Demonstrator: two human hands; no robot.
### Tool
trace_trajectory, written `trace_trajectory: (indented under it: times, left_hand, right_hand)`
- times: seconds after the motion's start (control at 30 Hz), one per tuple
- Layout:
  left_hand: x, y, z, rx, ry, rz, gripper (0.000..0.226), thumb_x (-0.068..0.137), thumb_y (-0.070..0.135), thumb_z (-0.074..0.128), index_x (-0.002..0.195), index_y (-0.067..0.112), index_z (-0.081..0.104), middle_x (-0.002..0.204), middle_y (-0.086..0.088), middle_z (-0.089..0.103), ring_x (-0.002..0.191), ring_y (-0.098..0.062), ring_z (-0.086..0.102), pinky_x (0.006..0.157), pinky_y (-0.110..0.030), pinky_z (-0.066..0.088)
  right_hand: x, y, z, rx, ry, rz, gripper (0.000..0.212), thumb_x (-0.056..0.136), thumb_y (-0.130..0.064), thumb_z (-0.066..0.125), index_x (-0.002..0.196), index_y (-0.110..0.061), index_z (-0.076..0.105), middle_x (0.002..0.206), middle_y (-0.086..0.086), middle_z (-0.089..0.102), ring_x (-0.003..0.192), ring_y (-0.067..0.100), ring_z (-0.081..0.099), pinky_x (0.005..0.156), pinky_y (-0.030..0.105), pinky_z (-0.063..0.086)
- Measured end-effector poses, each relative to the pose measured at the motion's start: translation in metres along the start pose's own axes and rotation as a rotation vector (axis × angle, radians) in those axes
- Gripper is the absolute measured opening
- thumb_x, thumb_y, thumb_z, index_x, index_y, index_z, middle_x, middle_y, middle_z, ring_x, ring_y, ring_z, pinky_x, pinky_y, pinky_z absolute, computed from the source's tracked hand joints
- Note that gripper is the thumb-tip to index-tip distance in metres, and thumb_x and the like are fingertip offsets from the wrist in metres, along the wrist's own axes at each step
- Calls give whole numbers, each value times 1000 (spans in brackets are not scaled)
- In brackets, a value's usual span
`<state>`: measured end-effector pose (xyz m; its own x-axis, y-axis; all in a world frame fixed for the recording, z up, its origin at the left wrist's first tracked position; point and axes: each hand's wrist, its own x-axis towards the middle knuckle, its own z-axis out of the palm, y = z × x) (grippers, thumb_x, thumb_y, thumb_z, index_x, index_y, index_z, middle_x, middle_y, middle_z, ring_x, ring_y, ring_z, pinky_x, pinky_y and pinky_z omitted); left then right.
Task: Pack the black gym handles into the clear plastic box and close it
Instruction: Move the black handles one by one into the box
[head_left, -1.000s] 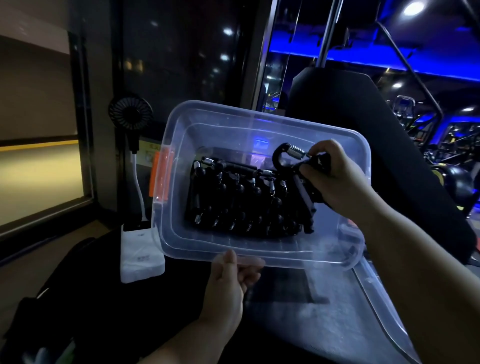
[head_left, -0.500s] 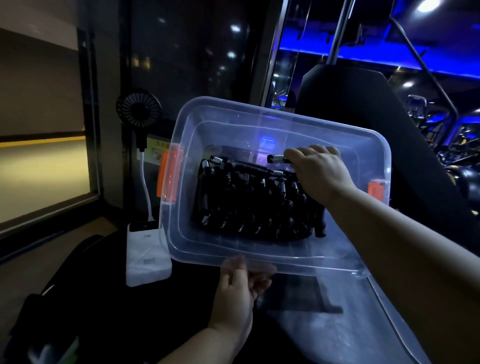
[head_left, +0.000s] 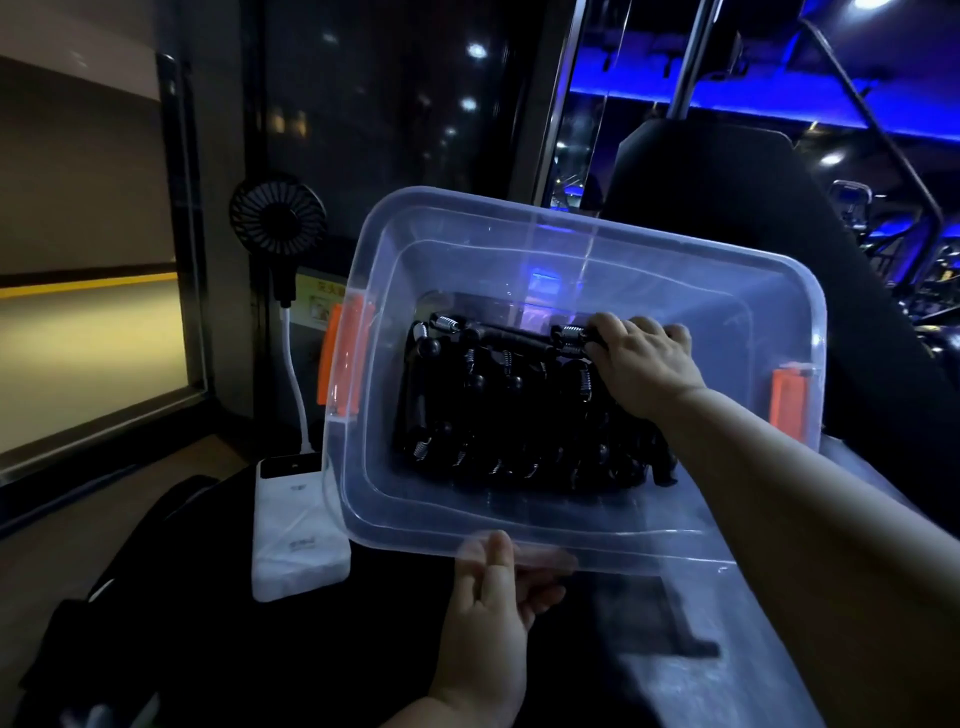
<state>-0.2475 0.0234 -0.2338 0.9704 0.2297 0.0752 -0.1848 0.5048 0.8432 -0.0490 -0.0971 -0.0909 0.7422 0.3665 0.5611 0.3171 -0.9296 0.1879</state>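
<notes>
The clear plastic box (head_left: 467, 249) is tilted with its open top towards me and has an orange latch (head_left: 340, 358) at each end. My left hand (head_left: 488, 608) grips its near rim, thumb on top and fingers underneath. Several black gym handles (head_left: 498, 415) with metal springs lie packed in a row on the bottom. My right hand (head_left: 644, 369) reaches into the box, its fingers curled over the handle at the far right end of the pile.
A flat clear panel (head_left: 737, 649), probably the lid, lies under the box at the lower right. A white power bank (head_left: 296, 530) with a small black fan (head_left: 278, 218) stands left of the box. A black padded machine seat (head_left: 727, 208) rises behind.
My right hand carried a handle from above the box's right side down onto the pile and now rests there. The left hand has kept its grip on the rim.
</notes>
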Motion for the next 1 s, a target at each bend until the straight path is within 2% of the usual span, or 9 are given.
trace_trajectory:
  times: [0.27,0.5,0.7,0.77,0.87,1.0]
  left_hand:
    - [2,-1,-2,45,-26,26,45,100,32,27,103,-5,53,87,-15,73,86,-23,70,75,-32,49]
    - [2,2,1,14,-11,4,44,99,31,27,103,-5,52,87,-16,73,85,-23,70,68,-25,52]
    - [0,4,3,31,17,9,42,102,29,25,105,-4,50,87,-17,73,85,-23,70,74,-31,49]
    - [0,3,5,27,42,6,43,103,29,25,106,-6,50,88,-19,72,86,-24,70,75,-31,49]
    - [-2,3,9,-3,90,2,38,103,29,27,99,0,50,85,-20,72,85,-28,70,73,-31,49]
    - [-4,5,12,-36,113,7,33,103,29,28,89,8,49,79,-18,72,79,-25,69,73,-32,49]
  right_hand:
    - [6,2,8,121,-13,15,36,98,-43,37,128,-25,44,129,1,57,127,24,42,109,42,17]
    - [-6,-2,12,153,64,9,51,98,-40,39,144,-19,33,143,1,44,138,21,29,118,46,-2]
    - [-36,-1,-1,166,114,60,50,97,-40,39,144,-24,32,148,-2,32,141,21,18,117,49,-2]
    - [-53,0,-1,179,120,85,50,96,-46,34,142,-27,35,146,-3,33,140,21,19,117,51,5]
    - [-80,4,1,171,110,109,61,86,-56,21,138,-30,40,144,0,36,139,23,23,112,53,18]
    - [-112,13,0,193,54,142,66,83,-59,16,137,-31,40,145,0,33,137,24,22,110,50,21]
